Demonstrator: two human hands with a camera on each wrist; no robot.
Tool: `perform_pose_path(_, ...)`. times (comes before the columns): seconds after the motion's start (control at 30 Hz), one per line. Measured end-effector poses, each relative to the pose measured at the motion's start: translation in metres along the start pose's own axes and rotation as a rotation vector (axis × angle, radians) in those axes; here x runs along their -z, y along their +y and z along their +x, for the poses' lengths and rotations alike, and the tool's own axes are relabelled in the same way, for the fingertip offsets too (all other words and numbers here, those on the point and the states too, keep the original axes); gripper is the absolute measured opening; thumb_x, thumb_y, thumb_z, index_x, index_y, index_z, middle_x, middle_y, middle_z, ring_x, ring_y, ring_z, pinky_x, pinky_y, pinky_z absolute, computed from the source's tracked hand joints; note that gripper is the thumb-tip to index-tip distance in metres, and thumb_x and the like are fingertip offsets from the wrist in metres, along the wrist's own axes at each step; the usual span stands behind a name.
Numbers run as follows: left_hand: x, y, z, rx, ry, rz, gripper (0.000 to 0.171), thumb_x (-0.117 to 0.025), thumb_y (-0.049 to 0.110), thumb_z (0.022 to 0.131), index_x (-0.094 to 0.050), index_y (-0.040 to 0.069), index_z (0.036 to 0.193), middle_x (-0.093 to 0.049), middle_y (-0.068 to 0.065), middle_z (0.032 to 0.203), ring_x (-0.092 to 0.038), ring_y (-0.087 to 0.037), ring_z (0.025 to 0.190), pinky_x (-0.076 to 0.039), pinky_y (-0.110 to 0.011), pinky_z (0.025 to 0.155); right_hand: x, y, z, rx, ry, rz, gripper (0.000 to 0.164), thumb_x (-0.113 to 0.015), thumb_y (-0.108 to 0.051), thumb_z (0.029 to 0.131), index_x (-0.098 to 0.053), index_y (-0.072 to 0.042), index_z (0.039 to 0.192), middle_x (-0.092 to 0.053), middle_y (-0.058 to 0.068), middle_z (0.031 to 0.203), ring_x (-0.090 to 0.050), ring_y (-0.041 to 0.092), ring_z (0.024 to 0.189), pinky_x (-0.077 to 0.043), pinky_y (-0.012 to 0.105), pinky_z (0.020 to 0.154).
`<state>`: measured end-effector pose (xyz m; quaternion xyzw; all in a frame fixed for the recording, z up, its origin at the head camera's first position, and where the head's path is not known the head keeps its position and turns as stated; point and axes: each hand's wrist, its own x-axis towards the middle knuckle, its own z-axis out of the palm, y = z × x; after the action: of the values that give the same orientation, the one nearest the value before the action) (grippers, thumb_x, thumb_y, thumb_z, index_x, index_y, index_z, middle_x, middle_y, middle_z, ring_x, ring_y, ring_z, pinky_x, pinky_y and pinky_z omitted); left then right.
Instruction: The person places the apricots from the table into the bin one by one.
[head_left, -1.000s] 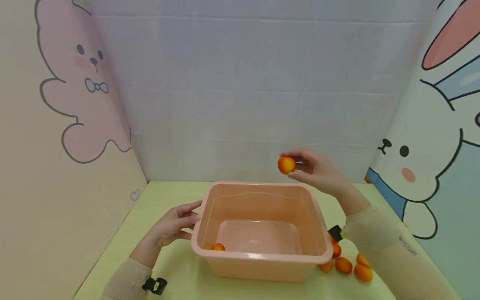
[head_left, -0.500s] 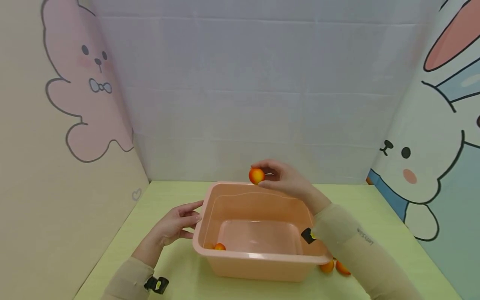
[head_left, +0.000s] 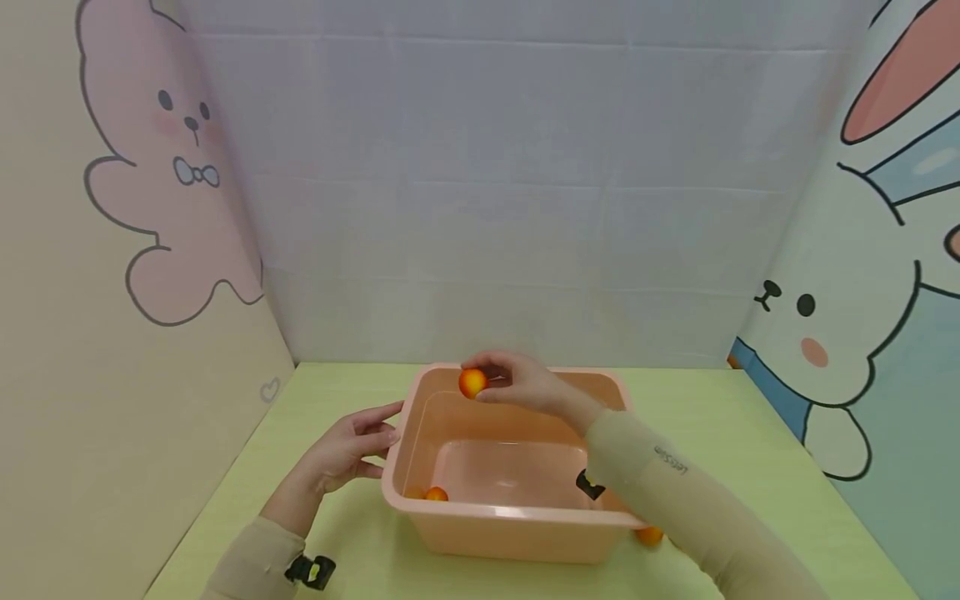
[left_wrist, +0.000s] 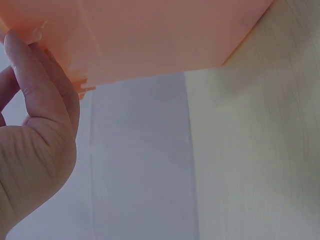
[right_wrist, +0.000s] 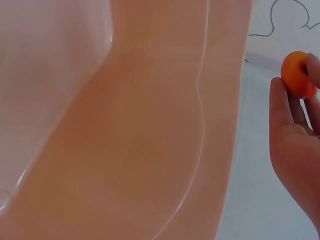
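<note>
A pink plastic basin (head_left: 510,533) stands on the table. My left hand (head_left: 341,450) holds its left rim, with the fingertips at the lip; in the left wrist view this hand (left_wrist: 42,100) is below the rim. My right hand (head_left: 525,385) pinches a small orange-red apricot (head_left: 472,383) between thumb and fingertips, over the back left part of the basin. The right wrist view shows the dimpled end of that apricot (right_wrist: 298,75). Inside the basin, at the front left corner, lies another apricot (head_left: 436,494), partly hidden by the front rim.
Outside the basin's front right corner an apricot (head_left: 649,536) rests on the pale green table (head_left: 705,417); the right sleeve (head_left: 690,483) covers the area beside it. A pale back wall (head_left: 480,208) and side walls with cartoon animals enclose the table.
My right hand has carried the apricot leftward and down, from beyond the basin's right rear to above its back left. The right sleeve now covers several apricots seen earlier. The left hand stays put.
</note>
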<state>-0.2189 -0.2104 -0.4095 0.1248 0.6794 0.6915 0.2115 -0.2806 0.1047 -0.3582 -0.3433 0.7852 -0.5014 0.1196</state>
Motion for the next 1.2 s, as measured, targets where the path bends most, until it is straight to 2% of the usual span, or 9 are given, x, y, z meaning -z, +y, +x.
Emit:
perform_pose_path(0.27,-0.001,0.001,-0.001,0.005,0.009,0.002,0.065,-0.062,0.011,0.098,-0.029,-0.001,0.153,-0.066,-0.005,0.102,-0.068,-0.019,0.084,-0.061,-0.035,0.068,-0.015,0.014,0.002,-0.037,-0.034,0.008,0.045,-0.072,-0.007,0.091,-0.058,-0.002,0.133,-0.06,0.006,0.124,-0.059,0.023,0.111,-0.052,0.031,0.096)
perform_pose_path(0.57,-0.001,0.0,0.0,0.002,0.005,-0.003,0.065,-0.062,0.01,0.098,-0.028,-0.002,0.153,-0.066,-0.005,0.1,-0.068,-0.018,0.083,-0.061,-0.034,0.067,-0.021,0.029,0.002,-0.034,-0.1,0.025,0.042,-0.072,0.0,0.089,-0.06,0.002,0.13,-0.064,0.011,0.12,-0.062,0.022,0.107,-0.053,0.032,0.095)
perform_pose_path(0.93,-0.002,0.002,-0.001,0.007,0.012,0.011,0.066,-0.062,0.011,0.098,-0.028,-0.001,0.154,-0.066,-0.005,0.101,-0.068,-0.019,0.084,-0.061,-0.036,0.069,-0.029,0.034,0.0,-0.079,-0.216,0.014,0.035,-0.071,-0.003,0.09,-0.064,-0.004,0.124,-0.066,0.002,0.113,-0.063,0.021,0.104,-0.054,0.028,0.092)
perform_pose_path(1.07,-0.001,0.001,-0.001,0.009,0.017,0.015,0.066,-0.062,0.011,0.098,-0.028,-0.001,0.154,-0.066,-0.005,0.101,-0.068,-0.019,0.084,-0.061,-0.036,0.069,-0.03,0.036,0.0,-0.091,-0.248,0.042,0.039,-0.07,-0.003,0.091,-0.061,-0.001,0.128,-0.065,0.006,0.119,-0.063,0.024,0.108,-0.053,0.03,0.095)
perform_pose_path(1.2,-0.001,0.001,-0.001,0.013,0.016,0.01,0.067,-0.063,0.012,0.098,-0.028,0.0,0.154,-0.066,-0.005,0.102,-0.068,-0.019,0.085,-0.061,-0.037,0.069,-0.029,0.036,-0.001,-0.117,-0.25,0.071,0.047,-0.07,-0.006,0.092,-0.055,0.002,0.136,-0.06,0.015,0.132,-0.058,0.029,0.121,-0.049,0.033,0.101)
